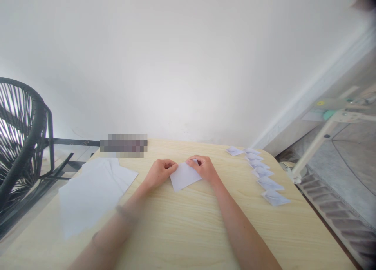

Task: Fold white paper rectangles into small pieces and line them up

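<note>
Between my two hands is a small white rectangular piece of paper (185, 179), smooth and tilted a little. My left hand (161, 171) pinches its upper left corner between thumb and fingers. At the top right edge, my right hand (204, 167) grips the same paper, thumb and forefinger pressed together. Whether the paper is folded in layers I cannot tell. Beyond my right hand, several folded white paper pieces (275, 197) with pointed ends stand in a slanting row. Loose white sheets (88, 195) lie overlapping to the left of my left forearm.
All the paper is on a light wooden table (188, 231) set against a white wall (182, 66). A dark woven chair (35, 117) stands at the left. Past the table's right edge is a pale metal frame (315, 144). A blurred-out patch (125, 145) covers something at the back left.
</note>
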`<state>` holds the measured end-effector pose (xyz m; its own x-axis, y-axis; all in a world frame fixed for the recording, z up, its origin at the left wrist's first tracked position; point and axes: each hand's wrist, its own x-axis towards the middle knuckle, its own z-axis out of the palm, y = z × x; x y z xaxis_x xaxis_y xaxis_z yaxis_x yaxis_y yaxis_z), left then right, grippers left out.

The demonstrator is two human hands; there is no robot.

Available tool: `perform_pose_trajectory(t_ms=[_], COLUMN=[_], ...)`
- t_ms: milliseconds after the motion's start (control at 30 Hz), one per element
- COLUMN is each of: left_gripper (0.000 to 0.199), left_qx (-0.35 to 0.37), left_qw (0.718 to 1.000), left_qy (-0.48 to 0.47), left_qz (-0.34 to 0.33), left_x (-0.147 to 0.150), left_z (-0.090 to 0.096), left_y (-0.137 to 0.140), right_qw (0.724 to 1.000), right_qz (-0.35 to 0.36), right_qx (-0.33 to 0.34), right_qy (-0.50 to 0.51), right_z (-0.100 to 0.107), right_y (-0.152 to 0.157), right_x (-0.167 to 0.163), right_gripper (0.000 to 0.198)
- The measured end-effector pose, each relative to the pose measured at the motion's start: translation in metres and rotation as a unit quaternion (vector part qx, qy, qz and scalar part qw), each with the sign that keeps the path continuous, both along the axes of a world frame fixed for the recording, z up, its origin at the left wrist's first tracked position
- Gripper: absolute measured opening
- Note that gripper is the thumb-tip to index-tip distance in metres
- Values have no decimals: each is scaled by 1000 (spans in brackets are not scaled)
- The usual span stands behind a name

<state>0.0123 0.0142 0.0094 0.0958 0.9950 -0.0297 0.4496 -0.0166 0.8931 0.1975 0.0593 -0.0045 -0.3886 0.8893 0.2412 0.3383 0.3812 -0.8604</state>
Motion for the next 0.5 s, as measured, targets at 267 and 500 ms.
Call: perform_pose_trajectory(t_ms=[267, 500], left_gripper=[30, 35], left_qx=[-46, -78], left_qw=[995, 982], left_qy=[-87, -173], left_qz=[-27, 3], left_x=[-5, -4], left_z=[-3, 0], left_y=[3, 3], right_qw=[993, 988], right_qz=[-46, -76], right_qx=[-70, -85], right_qy=[83, 102], right_z=[-5, -5], right_y=[7, 10], right_x=[11, 16], right_gripper=[28, 30])
